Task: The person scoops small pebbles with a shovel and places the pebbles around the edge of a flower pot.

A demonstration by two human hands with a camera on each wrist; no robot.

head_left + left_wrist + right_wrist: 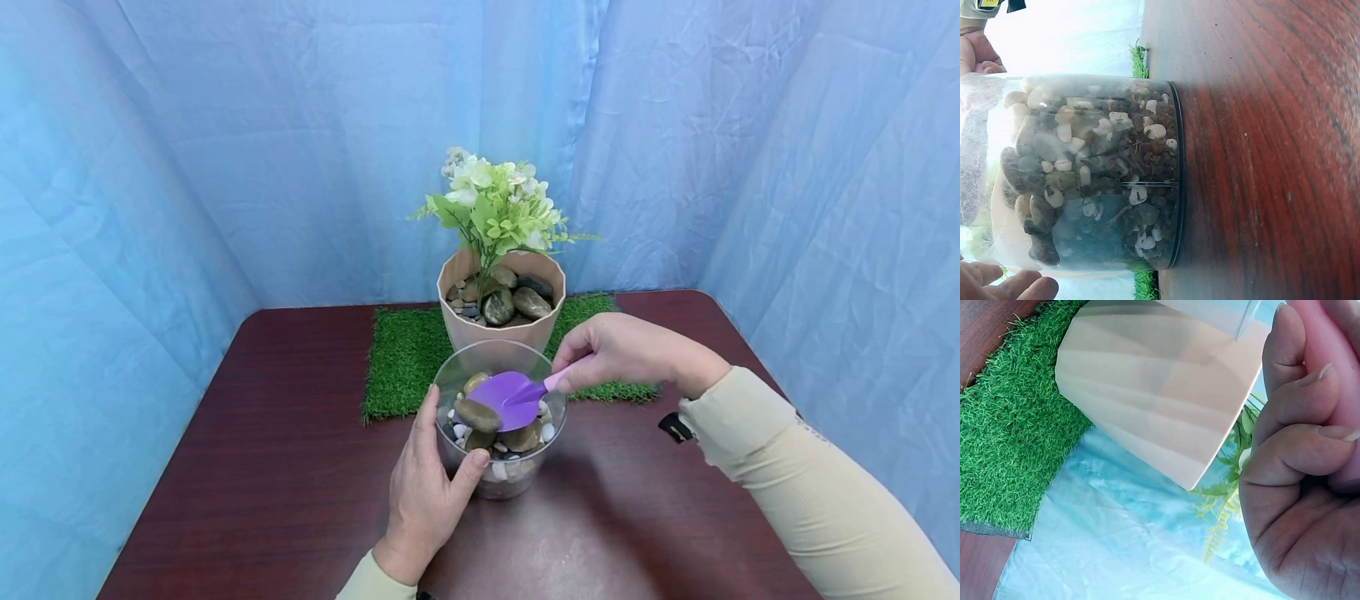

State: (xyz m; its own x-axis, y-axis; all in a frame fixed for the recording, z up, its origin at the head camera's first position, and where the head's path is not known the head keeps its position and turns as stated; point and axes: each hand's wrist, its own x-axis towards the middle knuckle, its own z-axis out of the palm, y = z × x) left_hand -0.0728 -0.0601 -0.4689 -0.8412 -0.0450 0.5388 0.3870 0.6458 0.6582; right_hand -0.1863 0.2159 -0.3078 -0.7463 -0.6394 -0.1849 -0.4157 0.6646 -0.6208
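A clear plastic pot, filled with pebbles, white stones and larger river stones, stands on the table. My left hand holds its left side, fingers along the wall and thumb over the near rim; its fingertips show in the left wrist view. My right hand grips the pink handle of a small purple trowel. The trowel's blade is inside the pot's mouth, with a brown oval stone at its tip. Whether the blade bears the stone's weight I cannot tell.
Behind the clear pot stands a beige faceted planter with stones and white-flowered greenery, on an artificial grass mat. A dark red wooden table lies beneath, and blue curtains hang round it.
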